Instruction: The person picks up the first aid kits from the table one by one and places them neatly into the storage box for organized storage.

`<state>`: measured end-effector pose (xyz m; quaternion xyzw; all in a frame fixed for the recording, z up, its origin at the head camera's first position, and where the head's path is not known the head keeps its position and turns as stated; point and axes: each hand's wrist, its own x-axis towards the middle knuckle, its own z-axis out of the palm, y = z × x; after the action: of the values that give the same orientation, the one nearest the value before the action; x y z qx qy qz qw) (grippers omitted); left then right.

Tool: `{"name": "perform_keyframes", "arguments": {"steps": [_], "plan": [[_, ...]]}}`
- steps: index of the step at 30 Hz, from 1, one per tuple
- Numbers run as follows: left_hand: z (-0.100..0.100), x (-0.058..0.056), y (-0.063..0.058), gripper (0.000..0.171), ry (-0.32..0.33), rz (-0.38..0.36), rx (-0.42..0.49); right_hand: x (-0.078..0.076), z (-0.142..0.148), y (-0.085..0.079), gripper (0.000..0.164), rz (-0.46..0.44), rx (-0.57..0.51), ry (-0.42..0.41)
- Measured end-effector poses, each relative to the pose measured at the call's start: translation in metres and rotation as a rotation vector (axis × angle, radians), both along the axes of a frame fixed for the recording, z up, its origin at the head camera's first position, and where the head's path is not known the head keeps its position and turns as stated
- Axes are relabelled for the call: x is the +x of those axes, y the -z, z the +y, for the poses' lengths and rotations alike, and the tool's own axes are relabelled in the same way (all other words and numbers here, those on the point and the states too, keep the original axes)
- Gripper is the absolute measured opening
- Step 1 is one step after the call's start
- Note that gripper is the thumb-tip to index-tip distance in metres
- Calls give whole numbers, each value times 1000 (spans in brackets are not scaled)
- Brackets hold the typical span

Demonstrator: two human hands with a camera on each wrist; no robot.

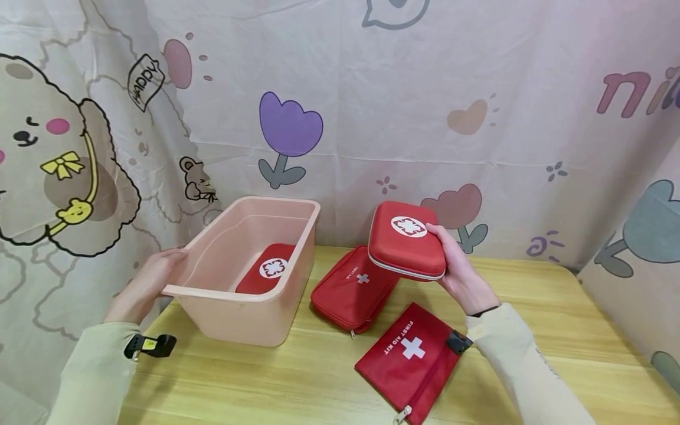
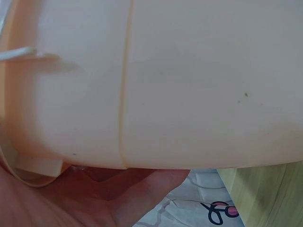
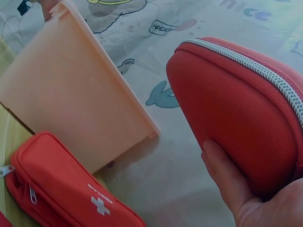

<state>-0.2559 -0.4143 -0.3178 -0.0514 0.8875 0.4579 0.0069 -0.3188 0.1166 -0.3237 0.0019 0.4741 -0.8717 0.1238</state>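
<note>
My right hand [image 1: 461,268] grips a red hard-shell first aid case [image 1: 395,245] by its right side, holding it raised above the table. A silver zipper [image 3: 246,59] runs around the case, and a white round emblem marks its top. With my left hand [image 1: 154,274] I hold the left rim of a pink plastic bin [image 1: 239,295]; in the left wrist view the fingers [image 2: 156,187] lie under the rim against the outer wall. Inside the bin rests another red case [image 1: 255,274] with the same emblem, partly hidden by the near wall.
A red zippered first aid bag [image 1: 345,292] lies right of the bin, partly beneath the raised case in view. Nearer me is a flat red first aid pouch [image 1: 406,360] with a white cross. A printed curtain [image 1: 361,118] hangs behind the wooden table [image 1: 276,383].
</note>
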Motion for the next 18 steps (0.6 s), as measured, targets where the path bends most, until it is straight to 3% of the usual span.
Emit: {"name": "perform_keyframes", "arguments": {"steps": [18], "plan": [[0, -1, -1, 68, 2, 7, 10, -1, -21, -3, 61, 41, 44, -12]]}}
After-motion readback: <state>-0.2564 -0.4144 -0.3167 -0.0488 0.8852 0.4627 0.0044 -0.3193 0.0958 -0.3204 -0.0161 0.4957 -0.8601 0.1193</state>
